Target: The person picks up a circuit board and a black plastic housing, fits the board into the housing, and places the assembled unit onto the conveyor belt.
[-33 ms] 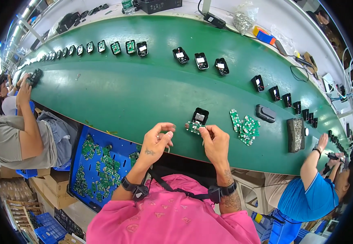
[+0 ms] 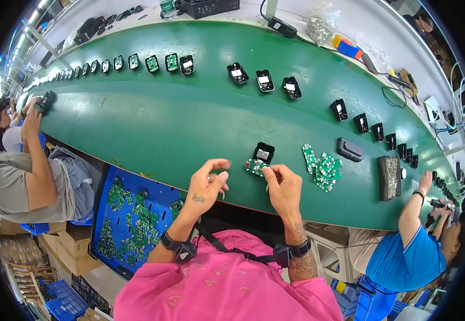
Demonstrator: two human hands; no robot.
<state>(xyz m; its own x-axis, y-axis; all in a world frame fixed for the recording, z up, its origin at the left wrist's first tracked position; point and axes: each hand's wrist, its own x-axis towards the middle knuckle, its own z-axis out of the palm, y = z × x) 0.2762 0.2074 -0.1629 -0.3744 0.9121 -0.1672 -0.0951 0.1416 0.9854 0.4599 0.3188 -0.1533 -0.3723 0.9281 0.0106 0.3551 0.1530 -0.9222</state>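
Observation:
My right hand [image 2: 285, 188] pinches a small green circuit board [image 2: 255, 167] between thumb and fingers, above the near part of the table. Right behind the board stands an open black plastic housing [image 2: 265, 151] with a pale patch inside; the board covers its near side. To the left of the board, my left hand [image 2: 209, 186] is held with thumb and index finger apart and nothing visible between them. Its index fingertip is slightly blurred. A loose pile of green circuit boards [image 2: 327, 169] lies to the right of my right hand.
Rows of black housings [image 2: 265, 81] line the green table [image 2: 152, 115]. A closed black case [image 2: 349, 149] and a rough dark block [image 2: 389, 178] lie right of the board pile. A blue bin [image 2: 157, 187] of boards stands below left. Co-workers sit on both sides.
My left index finger has shifted up slightly. The circuit board in my right hand has moved a little to the right and tilted.

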